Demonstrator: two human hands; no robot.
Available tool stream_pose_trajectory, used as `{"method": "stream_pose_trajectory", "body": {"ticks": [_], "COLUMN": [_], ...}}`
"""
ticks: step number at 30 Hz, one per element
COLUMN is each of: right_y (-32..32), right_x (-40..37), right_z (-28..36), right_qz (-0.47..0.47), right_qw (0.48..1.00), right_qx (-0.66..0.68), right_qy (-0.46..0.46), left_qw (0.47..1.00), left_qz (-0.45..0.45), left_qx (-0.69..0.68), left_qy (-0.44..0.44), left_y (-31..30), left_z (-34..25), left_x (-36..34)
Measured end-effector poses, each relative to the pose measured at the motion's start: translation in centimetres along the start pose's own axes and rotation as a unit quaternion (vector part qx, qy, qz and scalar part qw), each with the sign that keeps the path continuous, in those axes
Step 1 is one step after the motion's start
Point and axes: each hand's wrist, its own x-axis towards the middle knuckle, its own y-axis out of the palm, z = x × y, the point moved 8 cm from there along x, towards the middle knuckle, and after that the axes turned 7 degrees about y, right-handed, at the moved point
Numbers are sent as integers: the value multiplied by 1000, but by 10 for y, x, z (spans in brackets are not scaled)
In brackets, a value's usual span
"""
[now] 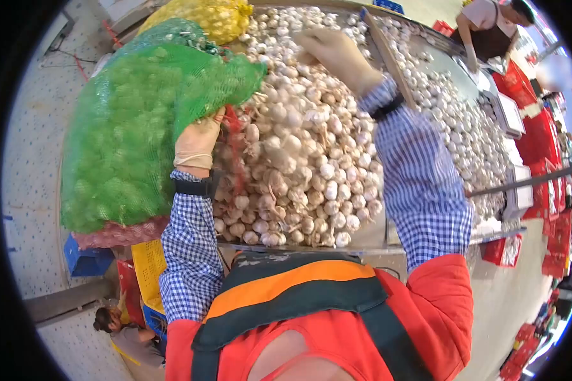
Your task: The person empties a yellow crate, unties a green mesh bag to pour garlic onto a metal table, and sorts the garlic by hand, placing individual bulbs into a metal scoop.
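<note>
My left hand (197, 141) grips the edge of a bulging green mesh bag (127, 133) at its mouth, its fingers partly covered by the netting. Loose garlic bulbs (337, 165) lie heaped on the table right beside that hand, some of them smeared by motion. A strip of red netting (235, 146) hangs at the bag's mouth, next to my left fingers. Over the far part of the heap is my right hand (340, 57), raised and bent toward the left. Motion blurs its fingers, so whether they hold anything does not show.
A yellow mesh bag (200, 19) lies behind the green one. A wooden divider (391, 60) separates my heap from more garlic (464, 120) at right. White scales (518, 187) and red crates (540, 140) line the far right. One person (489, 28) stands there; another sits lower left.
</note>
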Motion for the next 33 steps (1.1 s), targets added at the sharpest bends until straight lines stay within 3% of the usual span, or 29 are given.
{"method": "stream_pose_trajectory", "body": {"ticks": [1, 2, 3, 4, 5, 9, 11, 13, 14, 15, 17, 21, 23, 24, 26, 27, 28, 29, 30, 31, 32, 33], "right_y": [-10, -23, -29, -41, -48, -60, -61, -64, -67, -71, -88, -124, -128, -124, -116, -109, -105, -117, -123, -127, -146, -164], "right_x": [-45, -85, -121, -169, -212, -365, -417, -453, -463, -472, -487, -489, -463, -452, -425, -415, -409, -401, -403, -407, -409, -413], "right_z": [-19, -22, -36, -82, -92, -139, -138, -137, -137, -136, -135, -142, -141, -144, -134, -129, -124, -107, -112, -117, -126, -135], "right_qz": [11, -43, -13, -44, -78, -187, -228, -249, -253, -256, -290, -273, -209, -162, -39, 21, 48, 46, 85, 127, 76, 32], "right_qw": [996, 982, 988, 985, 962, 906, 872, 863, 864, 864, 866, 875, 897, 899, 929, 932, 950, 974, 960, 941, 945, 947], "right_qx": [78, -143, -143, 123, 155, 196, 200, 202, 209, 210, 179, 200, 235, 253, 268, 298, 280, 223, 262, 296, 305, 312], "right_qy": [47, -115, 50, 117, 210, 326, 383, 391, 383, 380, 366, 346, 311, 319, 251, 203, 131, 1, 52, 104, 89, 75], "left_qw": [987, 947, 944, 720, 352, 583, 699, 793, 902, 903, 979, 976, 952, 913, 790, 794, 731, 656, 665, 661, 653, 726], "left_qz": [4, 8, 11, -65, -117, 31, 50, 23, 1, 0, -78, -156, -87, 15, 87, 83, 147, 212, 216, 227, 231, 187], "left_qx": [-162, -319, -331, -660, -853, -753, -674, -586, -427, -427, -187, -124, -258, -400, -599, -595, -647, -686, -679, -698, -717, -656], "left_qy": [-6, -14, -7, -204, -368, -305, -233, -166, -63, -59, 9, 92, 138, 82, 96, 89, 161, 230, 225, 153, 77, -83], "left_y": [40, 65, 54, 37, 44, 50, 42, 45, 34, 37, 1, -43, -30, -3, 12, 21, 34, 40, 44, 52, 61, 78], "left_z": [20, 22, -6, -26, -59, -124, -145, -150, -151, -154, -173, -241, -297, -325, -416, -444, -485, -515, -523, -525, -526, -507], "left_x": [-8, -10, -9, -21, -45, -92, -97, -97, -91, -95, -93, -92, -88, -89, -83, -77, -79, -85, -85, -87, -95, -115]}}
